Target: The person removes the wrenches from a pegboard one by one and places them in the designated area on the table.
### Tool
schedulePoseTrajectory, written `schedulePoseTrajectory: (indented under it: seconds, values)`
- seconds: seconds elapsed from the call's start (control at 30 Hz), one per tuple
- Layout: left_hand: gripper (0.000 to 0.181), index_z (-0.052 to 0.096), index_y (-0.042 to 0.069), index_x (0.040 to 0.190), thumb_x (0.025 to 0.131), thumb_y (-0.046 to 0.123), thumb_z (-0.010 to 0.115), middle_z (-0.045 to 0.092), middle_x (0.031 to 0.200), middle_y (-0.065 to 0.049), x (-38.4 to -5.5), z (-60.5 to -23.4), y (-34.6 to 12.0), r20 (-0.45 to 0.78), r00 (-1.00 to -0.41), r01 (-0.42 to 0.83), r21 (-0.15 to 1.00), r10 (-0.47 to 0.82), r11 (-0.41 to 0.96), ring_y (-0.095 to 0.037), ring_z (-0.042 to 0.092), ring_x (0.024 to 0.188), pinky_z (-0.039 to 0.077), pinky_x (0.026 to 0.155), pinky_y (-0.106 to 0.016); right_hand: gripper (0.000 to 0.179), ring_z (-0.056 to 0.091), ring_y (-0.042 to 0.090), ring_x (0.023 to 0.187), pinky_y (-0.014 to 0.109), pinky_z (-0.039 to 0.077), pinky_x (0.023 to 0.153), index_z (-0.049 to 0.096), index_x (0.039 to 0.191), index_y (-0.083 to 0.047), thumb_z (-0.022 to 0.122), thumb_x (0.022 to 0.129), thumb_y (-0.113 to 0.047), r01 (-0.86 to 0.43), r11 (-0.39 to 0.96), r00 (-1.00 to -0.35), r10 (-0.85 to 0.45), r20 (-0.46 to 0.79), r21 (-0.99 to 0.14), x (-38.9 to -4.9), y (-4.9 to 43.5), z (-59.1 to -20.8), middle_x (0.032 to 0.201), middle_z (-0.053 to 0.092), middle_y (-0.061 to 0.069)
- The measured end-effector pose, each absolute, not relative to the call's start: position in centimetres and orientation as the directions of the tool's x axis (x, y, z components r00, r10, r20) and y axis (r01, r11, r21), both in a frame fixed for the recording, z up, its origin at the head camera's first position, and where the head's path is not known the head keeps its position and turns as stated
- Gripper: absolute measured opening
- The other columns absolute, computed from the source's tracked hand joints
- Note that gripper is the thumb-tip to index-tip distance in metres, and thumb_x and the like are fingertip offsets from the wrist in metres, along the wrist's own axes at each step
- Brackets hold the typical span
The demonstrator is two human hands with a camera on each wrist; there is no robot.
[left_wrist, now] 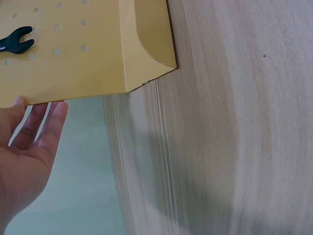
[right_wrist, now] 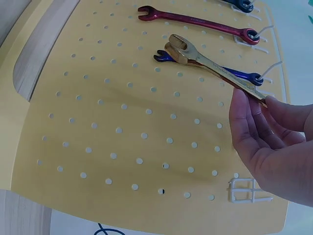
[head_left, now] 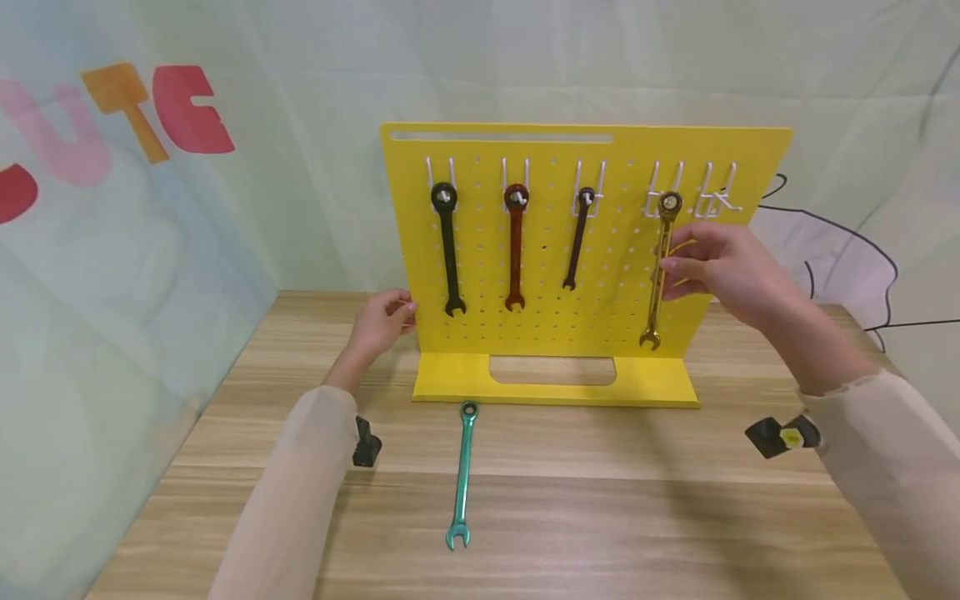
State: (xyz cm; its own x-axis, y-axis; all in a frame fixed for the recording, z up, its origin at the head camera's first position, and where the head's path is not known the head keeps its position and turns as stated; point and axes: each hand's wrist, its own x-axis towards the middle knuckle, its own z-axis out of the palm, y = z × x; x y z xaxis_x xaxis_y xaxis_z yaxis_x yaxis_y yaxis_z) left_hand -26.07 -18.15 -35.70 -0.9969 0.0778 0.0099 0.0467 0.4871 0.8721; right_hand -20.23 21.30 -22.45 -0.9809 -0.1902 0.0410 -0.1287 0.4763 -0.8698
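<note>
My right hand (head_left: 712, 271) pinches a gold combination wrench (head_left: 660, 275) between thumb and fingers, ring end up and open end down. In the head view its ring overlaps the fourth hook (head_left: 654, 196); whether it hangs there I cannot tell. The right wrist view shows the gold wrench (right_wrist: 215, 66) standing off the board, with my hand (right_wrist: 274, 132) hiding its ring end. At the left edge of the yellow pegboard (head_left: 480, 367), my left hand (head_left: 378, 325) grips the rim; in the left wrist view the thumb and fingertips (left_wrist: 58, 110) meet the edge.
A black wrench (head_left: 450, 258), a red wrench (head_left: 515, 258) and a small dark blue wrench (head_left: 577, 246) hang on hooks. A white hook (head_left: 708, 200) at far right holds no wrench. On the wooden table (head_left: 570, 517) lies a green wrench (head_left: 463, 475), in front of the board.
</note>
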Motion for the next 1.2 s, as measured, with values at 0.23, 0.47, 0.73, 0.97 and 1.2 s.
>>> schedulePoseTrajectory:
  seconds: [0.23,0.47,0.73,0.97,1.2]
  values:
    - [0.026,0.05,-0.008,0.116,0.097,0.009,0.044,0.055,0.108,-0.024,-26.1,-35.8,-18.2,0.006,-0.997,0.041,0.875,0.074,0.482,-0.035,0.057,0.095,0.052,0.084,-0.04,0.016,0.063,0.021,0.075,0.033,0.056,0.072,0.045,0.105,0.006,0.051,0.092,0.001,-0.121,0.456,-0.977,-0.212,0.024,-0.882,-19.6,21.4,-22.7,0.084,0.062,0.009]
    - [0.026,0.05,-0.008,0.116,0.097,0.009,0.044,0.055,0.106,-0.025,-25.9,-35.7,-18.2,0.014,-0.997,0.049,0.873,0.076,0.485,-0.035,0.057,0.095,0.052,0.083,-0.041,0.017,0.062,0.023,0.076,0.034,0.056,0.072,0.046,0.105,0.008,0.052,0.091,0.001,-0.107,0.435,-0.972,-0.236,0.001,-0.894,-19.5,21.5,-23.8,0.086,0.062,0.011]
    - [0.027,0.051,-0.008,0.115,0.097,0.01,0.044,0.056,0.104,-0.025,-25.9,-35.8,-18.2,0.031,-0.997,0.064,0.867,0.076,0.495,-0.035,0.058,0.093,0.052,0.083,-0.041,0.019,0.063,0.023,0.076,0.037,0.056,0.074,0.044,0.107,0.009,0.052,0.092,0.0,-0.064,0.436,-0.957,-0.283,-0.069,-0.898,-19.4,21.3,-25.9,0.087,0.059,0.013]
    - [0.025,0.051,-0.008,0.114,0.097,0.01,0.044,0.056,0.104,-0.025,-26.1,-35.8,-18.2,0.031,-0.997,0.064,0.868,0.075,0.493,-0.035,0.058,0.093,0.052,0.082,-0.04,0.018,0.063,0.03,0.075,0.04,0.056,0.074,0.041,0.105,0.011,0.049,0.09,0.006,0.002,0.393,-0.929,-0.341,-0.147,-0.919,-19.2,19.8,-28.7,0.087,0.054,0.017]
    - [0.025,0.052,-0.008,0.113,0.097,0.009,0.045,0.056,0.104,-0.025,-26.1,-35.8,-18.1,0.025,-0.997,0.056,0.87,0.071,0.489,-0.035,0.058,0.093,0.052,0.083,-0.041,0.01,0.061,0.029,0.074,0.044,0.055,0.073,0.042,0.098,0.009,0.048,0.09,0.007,0.039,0.353,-0.899,-0.395,-0.187,-0.935,-18.9,18.2,-30.9,0.086,0.054,0.019]
